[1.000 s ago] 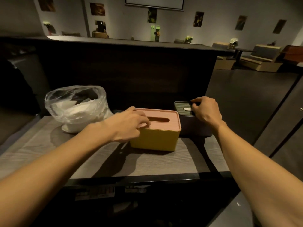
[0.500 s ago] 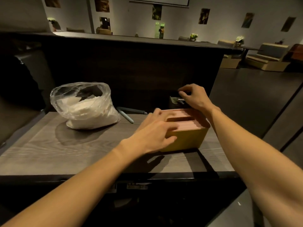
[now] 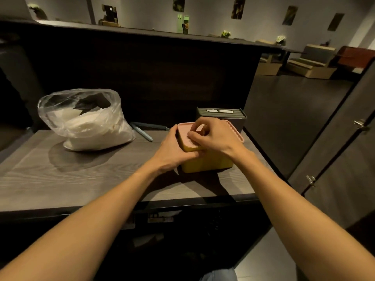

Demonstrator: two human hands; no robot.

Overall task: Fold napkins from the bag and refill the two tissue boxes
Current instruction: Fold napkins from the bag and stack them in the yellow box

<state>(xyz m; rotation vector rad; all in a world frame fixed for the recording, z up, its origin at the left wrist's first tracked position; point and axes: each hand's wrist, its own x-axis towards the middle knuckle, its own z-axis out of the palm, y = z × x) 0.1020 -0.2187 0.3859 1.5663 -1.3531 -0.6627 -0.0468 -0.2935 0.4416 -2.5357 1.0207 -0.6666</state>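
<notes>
Both hands on the yellow box [image 3: 205,162] now. The right hand [image 3: 215,136] sits on top of the pink lid [image 3: 187,136], fingers curled and pinching at it near the slot, while the left hand [image 3: 172,151] wraps the near left corner, thumb up against the lid's edge, bracing the box. So both hands are clamped on the same box, one on the lid, one on the body; looks like the lid is about to come off, though it is seated flat as far as I can tell.

Right behind it, touching or just about, stands the dark box [image 3: 221,116], lid on, a pale strip showing in its slot. Over to the left on the wooden shelf [image 3: 81,179] sits the clear plastic bag [image 3: 85,120] of white napkins, mouth open, well apart from the boxes. Two pens [image 3: 142,129] lie between the bag and the boxes.

Now the risks: the yellow box sits near the shelf's right edge, so if the lid sticks and then pops, the jerk could shove it or the dark box off the side. A pull with only the fingertips may slip off the smooth lid. And lifting hard without the left hand holding down would raise the whole box instead
</notes>
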